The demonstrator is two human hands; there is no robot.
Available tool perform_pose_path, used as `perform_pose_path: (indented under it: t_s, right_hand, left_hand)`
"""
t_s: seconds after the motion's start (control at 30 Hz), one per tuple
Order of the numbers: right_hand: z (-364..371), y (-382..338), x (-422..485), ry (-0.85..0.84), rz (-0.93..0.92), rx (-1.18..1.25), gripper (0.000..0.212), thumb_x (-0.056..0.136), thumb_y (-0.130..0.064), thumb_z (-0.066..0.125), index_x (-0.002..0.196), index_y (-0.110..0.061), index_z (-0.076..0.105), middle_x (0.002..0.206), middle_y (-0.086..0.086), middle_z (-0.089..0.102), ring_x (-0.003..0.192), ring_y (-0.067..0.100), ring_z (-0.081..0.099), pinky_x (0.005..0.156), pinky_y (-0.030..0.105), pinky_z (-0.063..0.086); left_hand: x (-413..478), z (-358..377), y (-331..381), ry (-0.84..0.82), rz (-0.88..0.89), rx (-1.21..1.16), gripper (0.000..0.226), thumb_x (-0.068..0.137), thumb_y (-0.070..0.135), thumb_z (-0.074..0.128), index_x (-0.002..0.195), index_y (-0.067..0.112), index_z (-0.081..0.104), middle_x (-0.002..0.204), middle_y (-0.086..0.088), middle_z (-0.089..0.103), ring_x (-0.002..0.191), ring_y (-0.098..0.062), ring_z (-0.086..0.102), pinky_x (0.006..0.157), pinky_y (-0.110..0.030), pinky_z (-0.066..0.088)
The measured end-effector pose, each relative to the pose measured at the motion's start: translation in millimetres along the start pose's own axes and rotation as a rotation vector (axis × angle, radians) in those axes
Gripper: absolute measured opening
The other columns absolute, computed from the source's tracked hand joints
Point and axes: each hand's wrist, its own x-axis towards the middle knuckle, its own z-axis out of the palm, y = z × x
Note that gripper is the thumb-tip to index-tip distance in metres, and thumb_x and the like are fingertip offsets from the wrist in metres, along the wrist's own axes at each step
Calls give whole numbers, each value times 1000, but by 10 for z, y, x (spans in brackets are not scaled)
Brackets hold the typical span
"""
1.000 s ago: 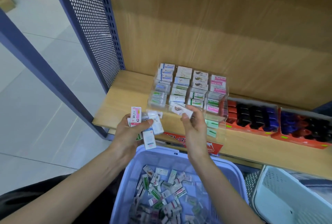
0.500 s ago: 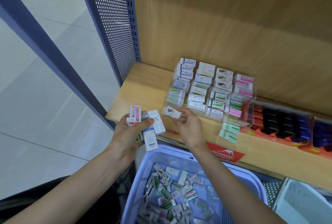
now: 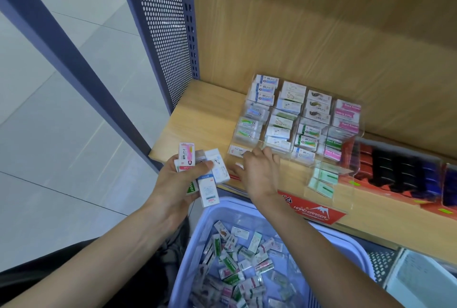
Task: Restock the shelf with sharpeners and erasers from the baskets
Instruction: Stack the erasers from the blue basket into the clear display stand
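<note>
Here, left hand (image 3: pixel 173 184) grips erasers (image 3: pixel 209 179); right hand (image 3: pixel 259 174) touches single eraser (image 3: pixel 235 151).

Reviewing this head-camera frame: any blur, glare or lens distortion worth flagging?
Head view throughout: motion blur smears the wooden back panel and the dark sharpeners at right; the clear acrylic organizer throws reflections that muddy its front compartments; the eraser packs in the left hand read fairly sharp, the loose erasers in the blue basket are soft; wide-angle skew slants the blue post.
</note>
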Motion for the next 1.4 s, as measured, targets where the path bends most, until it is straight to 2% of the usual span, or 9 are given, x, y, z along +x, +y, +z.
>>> perform_pose_path:
  t_s: [0.13, 0.27, 0.43, 0.6, 0.73, 1.0, 1.1, 1.23, 1.4]
  right_hand:
    - [-24, 141, -16, -91, -80, 37, 50, 90, -60, 41, 86, -21, 72, 96, -4, 59, 99, 19, 40, 84, 33, 25]
    - [-107, 303, -16, -130, -187, 173, 32, 98, -40, 41, 106, -25, 68, 99, -7, 58, 101, 17, 38, 81, 28, 21]
    - [-145, 302, 138, -96, -432, 2, 29, 92, -30, 55, 119, -20, 62, 112, -8, 62, 109, 17, 39, 83, 23, 17]
    - [-148, 176, 298, -178, -434, -209, 36, 84, -51, 59, 95, -18, 70, 96, -4, 55, 103, 19, 34, 86, 32, 21]
    - [-152, 105, 342, -226, -445, -402, 30, 90, -47, 55, 76, -21, 64, 78, -6, 52, 102, 17, 41, 89, 34, 23]
    - [-94, 4, 337, -203, -356, -487, 22, 90, -35, 59, 71, -27, 50, 90, -4, 67, 102, 19, 48, 91, 34, 27]
    - [-55, 93, 296, -152, -355, -291, 22, 92, -34, 55, 90, -16, 68, 98, 2, 64, 106, 22, 46, 93, 33, 26]
    - [-134, 293, 144, -210, -416, 12, 33, 98, -38, 41, 117, -18, 60, 116, 0, 61, 118, 20, 44, 104, 33, 18]
    - [-182, 454, -17, -386, -597, 24, 60, 94, -57, 6, 144, -37, 32, 142, -14, 47, 142, 10, 17, 112, 39, -24]
  left_hand:
    - [-2, -10, -7, -4, -5, 6, 42, 79, -1, 68, 120, 5, 58, 92, -11, 71, 77, -21, 66, 81, -40, 52]
    - [9, -23, -11, 8, -20, 14, 46, 78, -1, 68, 122, 4, 56, 101, -14, 71, 79, -21, 66, 77, -38, 52]
    - [11, -36, 2, 11, -17, 23, 46, 79, 0, 68, 122, 4, 56, 96, -11, 71, 73, -17, 67, 64, -31, 50]
    - [11, -25, 9, 15, -16, 17, 46, 79, 0, 68, 123, 4, 56, 103, -13, 70, 79, -19, 66, 65, -32, 49]
    - [7, -37, 0, 15, -22, 17, 46, 78, 1, 68, 123, 4, 56, 108, -16, 69, 84, -22, 66, 69, -33, 51]
    - [6, -19, -7, 8, -34, 14, 46, 78, 0, 69, 122, 4, 56, 110, -19, 68, 86, -25, 66, 73, -38, 55]
    - [-15, 21, 7, -2, -34, 7, 45, 78, 0, 68, 122, 4, 56, 109, -17, 68, 83, -22, 67, 71, -35, 54]
    - [-38, 46, 24, -3, -23, 3, 48, 78, -1, 69, 123, 3, 55, 107, -18, 68, 80, -22, 66, 76, -38, 53]
    - [-38, 15, 25, -8, -16, -17, 48, 78, -2, 68, 124, 3, 54, 108, -18, 68, 82, -23, 66, 82, -42, 52]
